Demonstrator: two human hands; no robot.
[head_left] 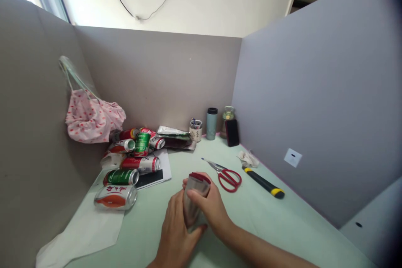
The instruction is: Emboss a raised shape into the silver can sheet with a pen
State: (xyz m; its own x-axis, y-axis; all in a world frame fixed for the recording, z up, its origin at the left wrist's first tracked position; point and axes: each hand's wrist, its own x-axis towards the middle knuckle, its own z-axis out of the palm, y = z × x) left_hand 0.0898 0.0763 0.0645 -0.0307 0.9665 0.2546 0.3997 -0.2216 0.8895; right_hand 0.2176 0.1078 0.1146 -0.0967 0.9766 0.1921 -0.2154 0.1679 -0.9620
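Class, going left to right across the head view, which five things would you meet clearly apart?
Pink dotted bag, held grey red-edged piece, phone, black-and-yellow tool, white wall plate.

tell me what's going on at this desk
A person is holding a silvery piece with a dark red edge, possibly part of a drink can, in both hands. The left hand cups its lower left side, while the right hand has its thumb on the face of it. Red-handled scissors and a black and yellow cutter lie on the desk to the right, neither in use. Several drink cans are gathered on the left.
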